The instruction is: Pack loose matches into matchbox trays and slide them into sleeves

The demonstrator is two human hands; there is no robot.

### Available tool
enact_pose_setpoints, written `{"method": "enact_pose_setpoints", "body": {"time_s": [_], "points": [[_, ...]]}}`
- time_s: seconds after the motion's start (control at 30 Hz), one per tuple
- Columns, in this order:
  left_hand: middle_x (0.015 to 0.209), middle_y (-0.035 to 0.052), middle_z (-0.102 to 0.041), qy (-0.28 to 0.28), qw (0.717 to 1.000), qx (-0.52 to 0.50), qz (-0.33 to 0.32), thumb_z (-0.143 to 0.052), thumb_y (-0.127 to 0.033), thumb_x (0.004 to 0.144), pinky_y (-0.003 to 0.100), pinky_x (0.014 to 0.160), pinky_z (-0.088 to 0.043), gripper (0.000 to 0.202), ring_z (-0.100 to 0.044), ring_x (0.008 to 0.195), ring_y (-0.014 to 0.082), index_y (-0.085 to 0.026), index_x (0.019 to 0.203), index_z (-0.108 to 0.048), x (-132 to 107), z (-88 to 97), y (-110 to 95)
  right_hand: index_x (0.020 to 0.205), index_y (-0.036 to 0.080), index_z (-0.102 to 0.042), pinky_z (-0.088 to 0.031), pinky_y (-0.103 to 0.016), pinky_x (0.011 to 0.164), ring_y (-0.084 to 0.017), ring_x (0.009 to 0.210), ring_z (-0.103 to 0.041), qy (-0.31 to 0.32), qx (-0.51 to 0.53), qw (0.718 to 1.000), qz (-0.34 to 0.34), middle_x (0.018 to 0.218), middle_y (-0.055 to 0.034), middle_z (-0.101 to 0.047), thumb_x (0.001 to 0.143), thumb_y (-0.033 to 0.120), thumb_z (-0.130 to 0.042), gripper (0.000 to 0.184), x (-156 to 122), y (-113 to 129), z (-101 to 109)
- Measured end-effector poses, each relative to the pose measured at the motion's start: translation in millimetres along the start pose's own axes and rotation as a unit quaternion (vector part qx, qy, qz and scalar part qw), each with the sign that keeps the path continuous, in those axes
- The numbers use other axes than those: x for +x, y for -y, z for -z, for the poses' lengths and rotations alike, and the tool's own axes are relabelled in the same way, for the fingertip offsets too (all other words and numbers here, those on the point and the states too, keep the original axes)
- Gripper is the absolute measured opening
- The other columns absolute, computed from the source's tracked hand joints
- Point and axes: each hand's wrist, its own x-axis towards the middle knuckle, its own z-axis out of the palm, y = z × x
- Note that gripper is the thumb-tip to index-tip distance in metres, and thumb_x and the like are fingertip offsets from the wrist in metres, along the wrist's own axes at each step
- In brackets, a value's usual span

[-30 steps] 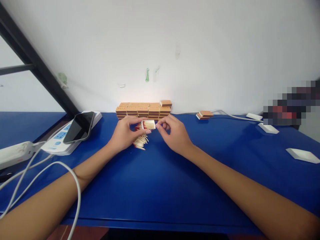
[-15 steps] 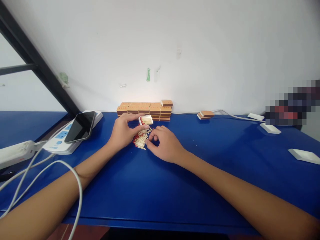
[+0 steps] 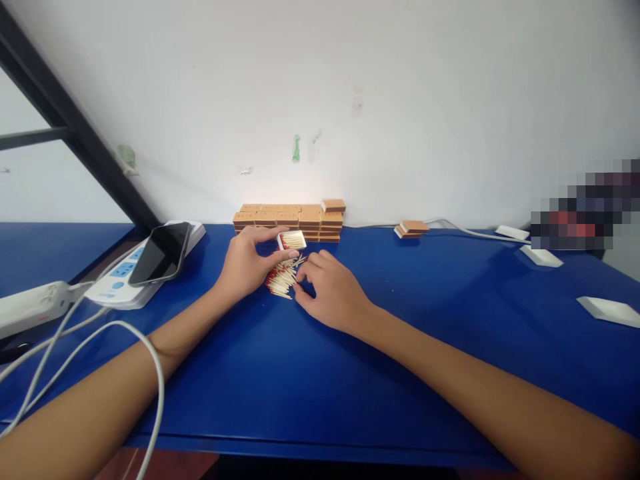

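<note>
My left hand (image 3: pixel 245 263) is closed, thumb in front and fingers behind, around the white inner tray of a matchbox (image 3: pixel 299 239). Matches lie side by side in this tray, their red heads toward the left. Below it on the blue table spreads a loose pile of matches (image 3: pixel 281 279), partly covered by my left thumb. My right hand (image 3: pixel 334 293) is at the right ends of the pile, its fingers half curled. A small gap shows between its thumb and index fingertip, and I see no match clearly held there.
Stacked brown matchboxes (image 3: pixel 287 218) stand against the wall behind my hands. A few more boxes (image 3: pixel 413 229) sit farther right. White trays (image 3: pixel 541 257) lie at the right. A phone (image 3: pixel 161 253) rests on a power strip (image 3: pixel 113 293) at the left, with white cables (image 3: pixel 155 360) crossing my left forearm.
The thumb and index finger of my right hand have shifted slightly, the index finger reaching farther toward the match ends. My left hand and the tray have stayed in place.
</note>
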Motion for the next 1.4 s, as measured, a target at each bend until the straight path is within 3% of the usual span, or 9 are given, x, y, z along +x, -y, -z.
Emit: {"method": "enact_pose_setpoints", "body": {"time_s": [0.27,0.67,0.87,1.03,1.4], "points": [[0.119,0.0083,-0.083,0.000,1.000,0.003,0.005,-0.093,-0.044,0.084,0.054,0.104,-0.055,0.042,-0.073,0.116,0.0344,-0.031,0.123,-0.085,0,0.7,0,0.084,0.022,-0.061,-0.047,-0.039,0.080,-0.024,0.089,-0.055,0.006,-0.016,1.000,0.008,0.087,-0.0062,-0.066,0.096,0.010,-0.062,0.017,1,-4,3],[0.119,0.0077,-0.083,-0.002,1.000,0.014,0.006,-0.095,-0.043,0.082,0.053,0.102,-0.055,0.043,-0.073,0.115,0.0346,-0.031,0.122,-0.085,1,2.2,4,0.093,0.022,-0.064,-0.047,-0.041,0.085,-0.025,0.092,-0.058,-0.046,0.003,0.999,0.010,0.092,-0.0072,-0.065,0.106,0.020,-0.056,0.015,2,-28,34],[0.116,0.0067,-0.084,0.053,0.999,0.012,0.001,-0.096,-0.045,0.080,0.050,0.099,-0.055,0.045,-0.072,0.108,0.0329,-0.031,0.121,-0.086,0,1.4,2,0.094,0.023,-0.065,-0.049,-0.038,0.081,-0.023,0.090,-0.059,-0.083,0.066,0.994,-0.004,0.091,-0.0050,-0.064,0.104,0.023,-0.061,0.011,5,-31,39],[0.111,0.0062,-0.085,0.103,0.993,-0.049,-0.014,-0.098,-0.050,0.076,0.046,0.098,-0.056,0.048,-0.072,0.106,0.0310,-0.031,0.119,-0.087,-3,-2.7,-4,0.093,0.023,-0.065,-0.048,-0.037,0.078,-0.023,0.090,-0.060,-0.076,0.086,0.993,-0.005,0.092,-0.0049,-0.065,0.103,0.020,-0.061,0.011,6,-32,37],[0.107,0.0065,-0.085,0.129,0.984,-0.125,0.015,-0.097,-0.047,0.077,0.043,0.093,-0.061,0.046,-0.078,0.101,0.0298,-0.027,0.117,-0.087,-3,-1.8,-13,0.097,0.024,-0.064,-0.048,-0.038,0.079,-0.023,0.090,-0.060,-0.093,0.083,0.992,-0.006,0.090,-0.0044,-0.064,0.102,0.021,-0.062,0.006,5,-29,39]]}}
